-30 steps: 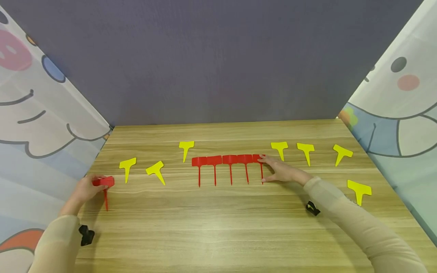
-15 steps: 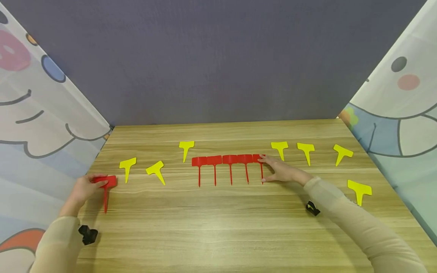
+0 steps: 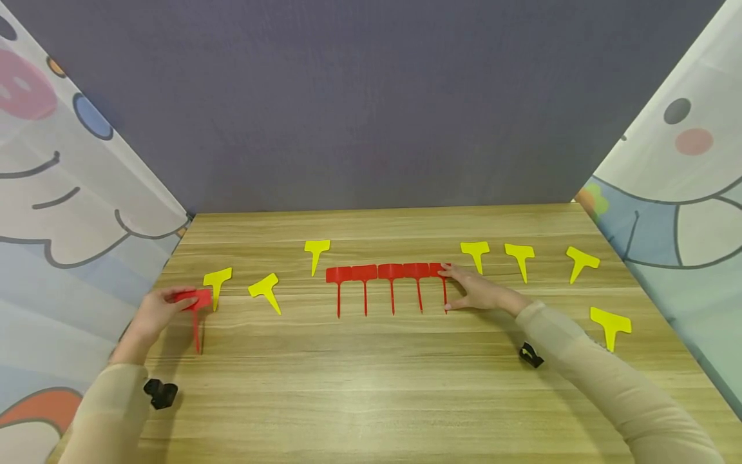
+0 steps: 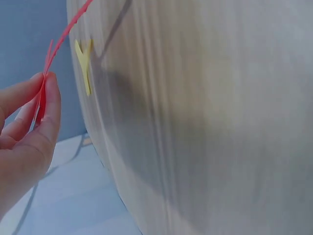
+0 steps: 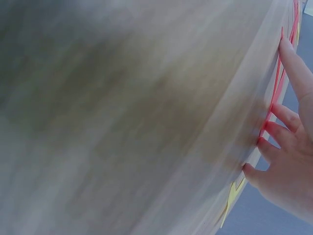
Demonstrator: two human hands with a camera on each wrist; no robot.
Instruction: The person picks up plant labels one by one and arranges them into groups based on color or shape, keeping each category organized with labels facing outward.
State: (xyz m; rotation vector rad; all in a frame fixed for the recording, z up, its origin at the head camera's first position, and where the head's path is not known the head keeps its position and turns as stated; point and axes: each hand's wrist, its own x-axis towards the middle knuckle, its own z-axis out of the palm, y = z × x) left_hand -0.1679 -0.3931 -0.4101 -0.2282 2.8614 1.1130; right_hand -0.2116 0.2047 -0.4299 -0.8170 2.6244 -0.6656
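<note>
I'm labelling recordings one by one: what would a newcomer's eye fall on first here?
Probably the row of red tags midway across the table, its right end touched by the right hand. Next, another red tag pinched in the left hand near the left edge. Yellow tags lie scattered to both sides.

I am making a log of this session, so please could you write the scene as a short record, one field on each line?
Surface: wood-grain table
Left hand: pinches a red T-shaped plant label by its head, off the table
Right hand: touches the right-end label of the red row
Red row: five red T-shaped plant labels, heads close side by side, stems toward the person
Yellow T-shaped plant labels: seven, apart; three toward the left, four toward the right
Behind: dark grey panel
</note>
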